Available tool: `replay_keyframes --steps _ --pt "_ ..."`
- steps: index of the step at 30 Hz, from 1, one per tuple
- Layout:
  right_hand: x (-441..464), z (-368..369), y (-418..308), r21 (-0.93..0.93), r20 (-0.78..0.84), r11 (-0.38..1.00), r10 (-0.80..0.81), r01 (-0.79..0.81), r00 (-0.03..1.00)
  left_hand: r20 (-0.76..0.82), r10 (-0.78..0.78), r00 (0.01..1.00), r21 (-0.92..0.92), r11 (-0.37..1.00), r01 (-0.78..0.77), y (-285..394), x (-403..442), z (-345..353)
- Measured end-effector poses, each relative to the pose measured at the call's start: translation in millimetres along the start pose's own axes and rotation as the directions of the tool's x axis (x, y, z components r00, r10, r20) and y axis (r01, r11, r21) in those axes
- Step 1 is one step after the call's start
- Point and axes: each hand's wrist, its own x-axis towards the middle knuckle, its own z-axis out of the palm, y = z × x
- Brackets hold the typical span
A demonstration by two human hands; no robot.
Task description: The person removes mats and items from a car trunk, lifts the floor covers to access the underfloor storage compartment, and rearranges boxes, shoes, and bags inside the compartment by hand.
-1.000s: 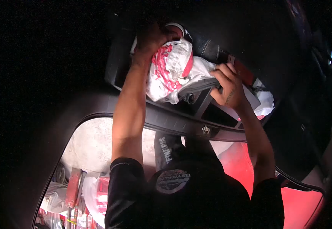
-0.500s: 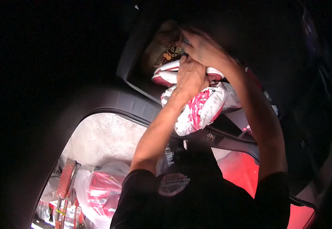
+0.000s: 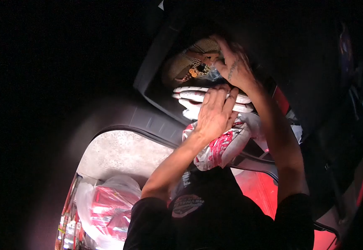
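My left hand (image 3: pixel 217 112) lies over a pair of white and dark red shoes (image 3: pixel 190 99), its fingers bent over their upper edge. Below that hand, a crumpled white and red plastic bag (image 3: pixel 223 146) hangs over the trunk's edge. My right hand (image 3: pixel 236 68) is higher up, fingers spread, at a tan mesh item (image 3: pixel 208 45) with a beaded, orange-flowered piece (image 3: pixel 196 71) and some clear plastic beside it. Whether the fingertips grip the mesh item cannot be made out in the dark.
The dark trunk sill (image 3: pixel 148 121) runs below the hands. A red box (image 3: pixel 280 100) and a white piece (image 3: pixel 297 132) lie right of my right forearm. On the floor, a clear plastic bag with red contents (image 3: pixel 110 208) stands at lower left.
My left hand has moved from the bag's top to the shoes, which came into view. My right hand has left the bag for the upper compartment. The bag has shifted down and right.
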Motion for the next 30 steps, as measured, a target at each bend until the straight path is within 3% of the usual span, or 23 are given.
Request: replay_keyframes --steps 8,13,16,19,22,25,27,28,29,30 --pt "-33.7 -22.8 8.4 0.259 0.090 0.965 0.009 -0.032 0.996 0.089 -0.052 0.995 0.037 0.998 0.048 -0.2 -4.6 -2.3" --pt "-49.1 -24.5 8.0 0.376 0.054 0.926 0.020 -0.039 0.998 0.013 0.007 1.000 0.073 0.997 -0.008 -8.5 -19.5 15.4" --pt "-53.4 -18.9 15.5 0.352 0.059 0.936 -0.016 -0.006 0.998 0.010 0.025 1.000 0.055 0.998 -0.025 -9.7 -20.4 16.5" --pt "-43.2 -27.2 12.8 0.268 0.230 0.948 0.107 -0.169 0.967 0.023 0.012 1.000 0.048 0.999 -0.013 -6.5 -14.1 10.8" --pt "-19.4 -16.1 21.9 0.007 0.145 1.000 -0.008 0.007 0.989 0.033 -0.006 0.999 0.082 0.997 0.003 -3.4 -9.4 10.8" --pt "-14.7 25.9 54.1 -0.216 0.129 0.965 0.179 -0.149 0.975 0.005 0.004 1.000 0.187 0.982 -0.005 -8.0 -0.5 9.2" --pt "-10.1 45.2 89.2 0.047 0.162 0.996 0.067 -0.075 0.984 -0.005 -0.035 0.999 0.263 0.964 0.035 -18.8 14.3 7.4" --pt "-6.1 21.7 68.4 0.170 0.160 0.984 0.015 -0.043 0.987 0.026 -0.084 0.996 0.302 0.951 0.072 -17.9 23.4 2.9" --pt "-11.5 -4.9 42.7 0.141 0.286 0.969 0.157 -0.203 0.945 0.043 -0.065 0.997 0.282 0.958 0.051 -23.7 26.3 -0.2" --pt "-6.8 -23.9 40.6 0.257 0.349 0.936 0.140 -0.239 0.927 0.056 -0.048 0.997 0.267 0.963 0.032 -29.0 28.8 -4.1"
